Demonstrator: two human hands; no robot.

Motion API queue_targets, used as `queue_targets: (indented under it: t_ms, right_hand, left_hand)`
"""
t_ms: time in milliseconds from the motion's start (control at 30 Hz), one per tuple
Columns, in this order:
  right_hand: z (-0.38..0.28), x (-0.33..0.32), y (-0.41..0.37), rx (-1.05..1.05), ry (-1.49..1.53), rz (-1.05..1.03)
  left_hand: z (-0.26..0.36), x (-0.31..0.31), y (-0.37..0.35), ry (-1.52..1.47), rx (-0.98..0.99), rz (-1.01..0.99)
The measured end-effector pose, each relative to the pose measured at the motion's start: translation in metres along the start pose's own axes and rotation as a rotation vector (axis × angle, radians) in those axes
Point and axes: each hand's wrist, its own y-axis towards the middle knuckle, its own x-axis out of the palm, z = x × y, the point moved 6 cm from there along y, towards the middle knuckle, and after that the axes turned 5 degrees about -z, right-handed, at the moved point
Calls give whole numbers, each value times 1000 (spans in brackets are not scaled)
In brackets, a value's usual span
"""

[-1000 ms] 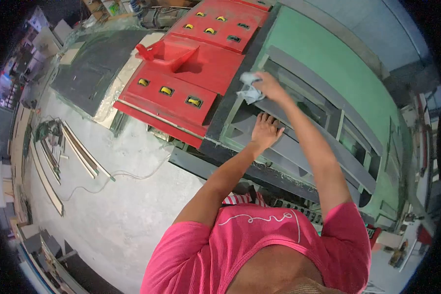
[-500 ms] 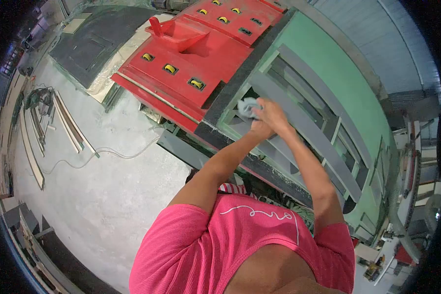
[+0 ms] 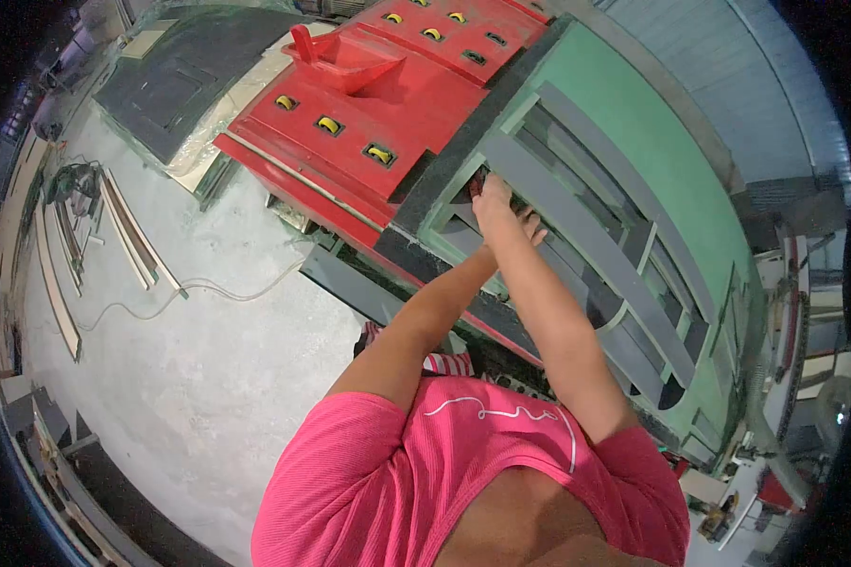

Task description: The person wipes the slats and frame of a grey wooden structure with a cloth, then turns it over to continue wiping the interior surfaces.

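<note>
In the head view my right hand (image 3: 494, 206) reaches to the upper left corner of a grey slatted panel (image 3: 577, 227). Its fingers close at the dark opening there, around a small dark red thing (image 3: 479, 181) that I cannot make out. My left hand (image 3: 531, 228) lies beneath my right forearm, partly hidden by it, fingers apart over the slats with nothing visible in them. Grey curved slats run across the openings, set in a large green body (image 3: 652, 123) with a black border (image 3: 449, 156).
A red panel (image 3: 350, 123) with yellow wheels and a red scoop-like tray (image 3: 345, 64) adjoins the green body. Further left stands a dark grey panel (image 3: 180, 80). Long strips (image 3: 128, 231) and a thin hose (image 3: 227, 300) lie on the pale floor (image 3: 189, 397).
A bluish-grey crumpled cloth, held at the corner opening before, is out of sight. My right hand has moved up and left to the opening; my left hand now shows beneath the right forearm.
</note>
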Motion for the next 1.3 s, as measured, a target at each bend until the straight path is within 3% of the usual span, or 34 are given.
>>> queue_targets:
  t_ms: [67,100,167,200,267,333,400,500,600,667,700,833,900,933,1000,1033,1067,1100,1233,1267,1300]
  right_hand:
    - [-49,14,-67,177,431,210]
    - [-54,12,-73,174,425,209]
    - [-56,20,-82,329,535,37]
    - [-60,18,-88,325,532,39]
    - [-74,31,-108,284,347,-85]
    - [-84,39,-130,269,275,-77]
    - [-90,43,-140,206,3,-88]
    - [-91,45,-155,126,-112,-127]
    - [-86,45,-165,66,-224,-188]
    - [-83,46,-168,0,-609,-241]
    - [-90,48,-171,-143,-753,-190]
    - [-95,44,-188,-12,-699,-252]
    - [-95,62,-210,221,-464,-713]
    - [-110,61,-210,216,-467,-718]
    - [-151,55,-202,-119,-911,-581]
    - [-154,52,-193,-117,-910,-586]
    - [-176,44,-182,-419,-1043,-325]
    - [-193,39,-182,-718,-1151,-46]
    - [-172,55,-178,-835,-1255,-123]
    - [-166,55,-183,-831,-1248,-119]
    - [-154,61,-188,-875,-1294,-263]
  left_hand:
    - [2,-5,-4,-157,45,97]
    - [-3,7,0,-162,46,102]
    - [-10,22,6,-104,133,372]
    - [-7,19,6,-107,136,374]
    - [6,-8,-7,106,161,510]
    - [15,-25,-19,88,166,510]
    - [21,-39,-24,74,170,511]
    - [24,-44,-25,34,167,431]
    - [30,-55,-31,60,193,495]
    - [32,-60,-35,95,227,558]
    - [33,-59,-35,95,233,552]
    - [34,-62,-36,109,229,508]
    - [35,-67,-35,140,245,502]
    - [31,-61,-32,137,224,469]
    - [16,-33,-18,136,195,436]
    - [2,-4,-3,161,167,446]
    - [-5,9,3,187,140,454]
    - [1,-4,-6,132,93,244]
    - [12,-18,-14,105,102,162]
    - [19,-23,-21,67,253,213]
    - [25,-26,-29,29,406,264]
